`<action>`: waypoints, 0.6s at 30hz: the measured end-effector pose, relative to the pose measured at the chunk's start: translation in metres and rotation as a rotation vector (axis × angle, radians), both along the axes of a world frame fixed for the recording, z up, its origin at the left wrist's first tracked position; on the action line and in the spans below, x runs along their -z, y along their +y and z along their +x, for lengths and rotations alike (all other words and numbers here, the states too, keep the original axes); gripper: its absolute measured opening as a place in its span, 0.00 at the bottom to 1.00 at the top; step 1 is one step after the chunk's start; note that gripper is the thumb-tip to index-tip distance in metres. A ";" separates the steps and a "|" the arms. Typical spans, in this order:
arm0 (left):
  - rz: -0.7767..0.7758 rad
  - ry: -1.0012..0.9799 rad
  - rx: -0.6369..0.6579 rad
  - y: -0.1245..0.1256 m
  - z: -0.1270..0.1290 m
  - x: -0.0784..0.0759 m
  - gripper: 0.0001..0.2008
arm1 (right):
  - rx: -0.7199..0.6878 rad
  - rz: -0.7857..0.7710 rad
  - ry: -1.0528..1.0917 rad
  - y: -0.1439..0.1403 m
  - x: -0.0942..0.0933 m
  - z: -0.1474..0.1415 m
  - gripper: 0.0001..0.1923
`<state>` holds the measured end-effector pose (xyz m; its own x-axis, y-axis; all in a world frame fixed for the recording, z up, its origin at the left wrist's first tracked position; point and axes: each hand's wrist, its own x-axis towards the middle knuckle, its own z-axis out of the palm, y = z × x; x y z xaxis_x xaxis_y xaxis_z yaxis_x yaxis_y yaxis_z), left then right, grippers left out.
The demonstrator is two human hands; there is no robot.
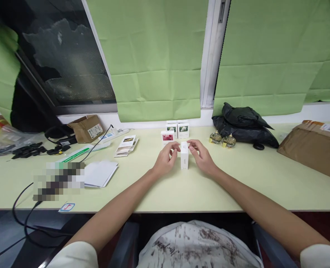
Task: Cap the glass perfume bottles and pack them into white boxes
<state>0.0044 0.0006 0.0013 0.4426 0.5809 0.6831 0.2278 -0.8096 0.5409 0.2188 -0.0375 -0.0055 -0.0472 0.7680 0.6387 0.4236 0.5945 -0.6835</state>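
Pale-yellow flat tabletop offers passage from its near edge until an upright white rectangular box blocks it.

The desk carries a white box between left hand and right hand; papers lie left of the left hand, bottles and bags beyond the right.

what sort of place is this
Probably an indoor workroom or office: a long pale table stands below green curtains, with a large cardboard box on its right side.
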 end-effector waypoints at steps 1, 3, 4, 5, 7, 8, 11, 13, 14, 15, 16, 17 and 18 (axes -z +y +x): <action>-0.006 -0.001 -0.031 0.002 0.000 0.002 0.16 | -0.032 -0.001 -0.006 -0.001 0.000 -0.001 0.18; -0.003 0.001 -0.090 0.007 0.001 0.006 0.26 | -0.058 -0.019 -0.028 -0.003 0.000 -0.003 0.24; -0.004 0.002 -0.114 0.010 0.002 0.008 0.30 | -0.056 -0.033 -0.037 -0.003 0.000 -0.003 0.27; -0.015 0.003 -0.131 0.012 0.002 0.009 0.32 | -0.050 -0.046 -0.040 -0.003 0.001 -0.004 0.28; -0.063 0.019 -0.134 0.016 0.002 0.012 0.33 | -0.036 -0.062 -0.024 -0.002 0.002 -0.003 0.28; -0.088 0.029 -0.126 0.017 0.002 0.013 0.31 | -0.031 -0.070 -0.013 -0.001 0.003 -0.003 0.28; -0.151 0.065 -0.073 0.017 0.001 0.012 0.24 | -0.033 -0.152 -0.013 0.004 0.006 0.001 0.29; -0.184 0.089 -0.040 0.018 0.000 0.011 0.21 | -0.082 -0.249 -0.026 0.008 0.009 0.004 0.27; -0.196 0.099 -0.028 0.019 -0.001 0.010 0.21 | -0.127 -0.291 -0.020 0.010 0.010 0.006 0.26; -0.204 0.098 -0.020 0.020 -0.002 0.010 0.20 | -0.179 -0.323 -0.008 0.013 0.012 0.008 0.26; -0.211 0.074 -0.023 0.023 -0.003 0.010 0.20 | -0.223 -0.341 0.006 0.016 0.013 0.010 0.26; -0.222 0.025 -0.040 0.026 -0.004 0.010 0.21 | -0.244 -0.343 0.015 0.019 0.015 0.012 0.26; -0.236 -0.043 -0.073 0.031 -0.006 0.011 0.22 | -0.233 -0.334 0.009 0.022 0.018 0.014 0.26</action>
<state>-0.0017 0.0313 -0.0098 0.3670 0.7559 0.5422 0.2532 -0.6420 0.7236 0.2330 -0.0156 -0.0231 -0.2405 0.9024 0.3575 0.2969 0.4190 -0.8581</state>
